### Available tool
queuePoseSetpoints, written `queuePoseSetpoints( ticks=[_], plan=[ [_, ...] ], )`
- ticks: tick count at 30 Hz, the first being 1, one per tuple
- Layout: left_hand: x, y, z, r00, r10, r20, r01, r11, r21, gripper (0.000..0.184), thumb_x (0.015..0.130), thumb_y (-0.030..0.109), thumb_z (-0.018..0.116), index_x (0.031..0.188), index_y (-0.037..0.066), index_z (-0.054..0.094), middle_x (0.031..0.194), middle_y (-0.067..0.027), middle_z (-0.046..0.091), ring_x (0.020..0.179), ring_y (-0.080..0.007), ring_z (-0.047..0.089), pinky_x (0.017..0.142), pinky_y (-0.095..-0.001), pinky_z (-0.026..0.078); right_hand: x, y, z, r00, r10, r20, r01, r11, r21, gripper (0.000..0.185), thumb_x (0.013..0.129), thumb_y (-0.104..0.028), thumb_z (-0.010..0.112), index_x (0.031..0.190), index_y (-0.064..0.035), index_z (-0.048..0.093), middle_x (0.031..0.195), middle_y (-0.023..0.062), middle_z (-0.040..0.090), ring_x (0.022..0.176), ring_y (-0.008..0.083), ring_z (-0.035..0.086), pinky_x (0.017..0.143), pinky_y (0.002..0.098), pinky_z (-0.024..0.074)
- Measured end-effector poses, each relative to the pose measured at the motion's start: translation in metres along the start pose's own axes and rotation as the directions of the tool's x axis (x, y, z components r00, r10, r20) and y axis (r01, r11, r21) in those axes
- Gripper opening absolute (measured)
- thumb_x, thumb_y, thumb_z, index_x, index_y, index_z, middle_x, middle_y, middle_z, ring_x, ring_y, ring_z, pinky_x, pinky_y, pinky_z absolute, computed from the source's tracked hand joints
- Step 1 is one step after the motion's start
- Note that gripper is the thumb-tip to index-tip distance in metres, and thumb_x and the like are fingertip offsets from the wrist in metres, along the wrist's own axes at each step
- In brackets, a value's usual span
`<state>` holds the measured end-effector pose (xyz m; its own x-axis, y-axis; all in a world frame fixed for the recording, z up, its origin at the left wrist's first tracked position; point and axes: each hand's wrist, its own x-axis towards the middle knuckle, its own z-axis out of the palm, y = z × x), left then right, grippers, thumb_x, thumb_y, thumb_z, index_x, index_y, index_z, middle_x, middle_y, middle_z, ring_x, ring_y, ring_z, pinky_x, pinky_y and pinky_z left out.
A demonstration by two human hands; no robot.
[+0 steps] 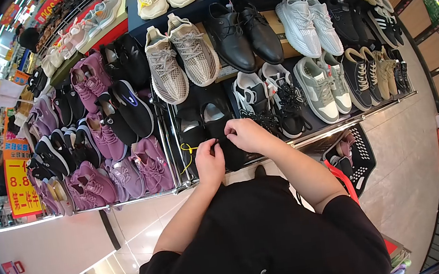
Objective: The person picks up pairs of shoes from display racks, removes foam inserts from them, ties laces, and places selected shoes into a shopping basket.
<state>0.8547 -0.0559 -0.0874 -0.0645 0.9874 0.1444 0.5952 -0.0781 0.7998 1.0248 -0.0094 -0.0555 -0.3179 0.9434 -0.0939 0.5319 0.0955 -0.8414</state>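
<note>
A pair of black shoes with pale insoles stands at the front edge of the rack, right before me. Over the front of this pair, my left hand has its fingers pinched together. My right hand is close beside it, thumb and fingers also closed in a pinch. Whatever lies between the fingertips is dark against the black shoes, and I cannot make it out. A thin yellow tie loops out just left of my left hand.
Black-and-white sneakers and grey-white sneakers stand to the right. Patterned beige sneakers and black leather shoes sit one row up. Purple shoes fill the left rack. A black basket holding shoes is at lower right.
</note>
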Motion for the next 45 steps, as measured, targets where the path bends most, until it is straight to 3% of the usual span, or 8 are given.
queuePoseSetpoints(
  ticks=[7,12,21,24,34,41,44,45],
  plan=[
    [0.001,-0.008,0.008,0.965,-0.256,0.049,0.260,0.929,-0.262,0.015,0.089,0.005,0.063,0.102,-0.002,0.066,0.084,-0.0093,0.063,0.068,-0.0167,0.061,0.064,-0.0292,0.049,-0.001,-0.002,-0.003,1.000,0.018,-0.026,-0.021,0.993,-0.120,0.013,0.082,-0.007,0.064,0.092,0.0008,0.067,0.089,0.0189,0.070,0.086,0.0354,0.068,0.078,0.0407,0.0538],
    [0.001,0.002,0.003,0.973,0.229,0.003,-0.225,0.957,0.184,0.015,0.087,0.006,0.063,0.101,0.002,0.066,0.094,-0.0127,0.063,0.078,-0.0297,0.065,0.068,-0.0377,0.053,0.006,-0.005,0.000,0.996,-0.049,-0.070,0.046,0.998,-0.054,0.012,0.082,-0.009,0.064,0.091,-0.0001,0.066,0.089,0.0191,0.069,0.086,0.0366,0.067,0.077,0.0422,0.0533],
    [0.006,-0.002,-0.002,0.931,0.350,0.104,-0.365,0.905,0.220,0.019,0.084,0.003,0.063,0.103,0.004,0.064,0.098,-0.0128,0.063,0.084,-0.0321,0.065,0.071,-0.0406,0.054,0.014,-0.002,0.014,0.995,-0.058,-0.082,0.067,0.991,0.119,0.012,0.083,-0.009,0.067,0.090,0.0002,0.066,0.090,0.0192,0.070,0.085,0.0358,0.067,0.077,0.0408,0.0535],
    [0.004,-0.008,0.004,0.993,0.103,0.058,-0.103,0.995,0.002,0.018,0.085,0.003,0.063,0.103,0.003,0.063,0.096,-0.0149,0.064,0.085,-0.0346,0.065,0.073,-0.0407,0.053,0.012,0.002,0.013,1.000,-0.020,0.017,0.017,0.985,0.171,0.011,0.085,-0.008,0.065,0.092,0.0005,0.065,0.090,0.0186,0.070,0.085,0.0351,0.068,0.077,0.0394,0.0535],
    [0.004,-0.001,-0.002,0.946,0.308,0.097,-0.317,0.943,0.103,0.016,0.085,0.006,0.064,0.100,0.002,0.066,0.092,-0.0141,0.066,0.083,-0.0337,0.065,0.073,-0.0407,0.054,0.006,0.008,0.015,0.991,-0.085,0.105,0.093,0.993,-0.074,0.025,0.087,-0.003,0.059,0.108,-0.0015,0.045,0.090,0.0204,0.068,0.087,0.0390,0.066,0.074,0.0453,0.0515],
    [0.006,0.006,-0.003,0.976,0.168,0.135,-0.192,0.964,0.187,0.013,0.084,0.011,0.065,0.093,0.003,0.067,0.087,-0.0142,0.067,0.076,-0.0328,0.065,0.069,-0.0404,0.053,-0.001,0.008,0.018,0.996,-0.017,0.084,0.003,0.987,0.161,0.039,0.088,0.000,0.060,0.124,-0.0023,0.045,0.089,0.0172,0.069,0.086,0.0323,0.068,0.077,0.0388,0.0522],
    [0.004,0.008,-0.003,0.987,0.091,0.129,-0.115,0.976,0.187,0.013,0.084,0.012,0.065,0.093,0.002,0.066,0.083,-0.0146,0.067,0.074,-0.0306,0.066,0.067,-0.0390,0.052,-0.007,0.009,0.022,0.999,0.029,0.014,-0.031,0.962,0.272,0.044,0.086,0.000,0.063,0.127,-0.0039,0.047,0.092,0.0153,0.069,0.087,0.0294,0.067,0.078,0.0372,0.0524],
    [0.004,0.009,-0.004,0.990,0.051,0.130,-0.076,0.978,0.195,0.014,0.084,0.012,0.066,0.093,0.001,0.066,0.081,-0.0146,0.067,0.073,-0.0286,0.066,0.067,-0.0377,0.052,-0.009,0.012,0.025,0.983,-0.050,-0.179,0.081,0.981,0.174,0.041,0.084,0.001,0.064,0.123,-0.0036,0.050,0.093,0.0145,0.068,0.088,0.0289,0.067,0.078,0.0367,0.0524]
  ],
)
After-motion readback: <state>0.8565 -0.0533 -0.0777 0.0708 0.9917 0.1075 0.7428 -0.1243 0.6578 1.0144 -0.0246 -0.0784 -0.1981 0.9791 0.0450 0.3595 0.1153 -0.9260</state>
